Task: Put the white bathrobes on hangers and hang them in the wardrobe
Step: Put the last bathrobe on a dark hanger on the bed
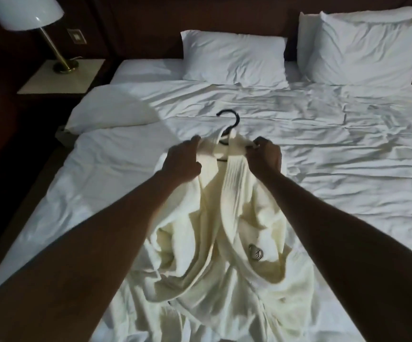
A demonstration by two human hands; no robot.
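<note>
A cream-white bathrobe [227,230] lies spread on the bed [335,149], its collar toward the pillows and an embroidered crest on its right chest. A black hanger [229,120] sits inside the collar; only its hook and a bit of its bar show. My left hand [182,160] grips the robe's left shoulder at the collar. My right hand [264,154] pinches the right shoulder fabric beside the hanger. Both arms reach forward over the robe.
Three white pillows [234,58] lean against the dark headboard, and a loose duvet fold lies at the left. A lamp [27,13] with a brass stem stands on a pale bedside table [59,79] at the left. No wardrobe is in view.
</note>
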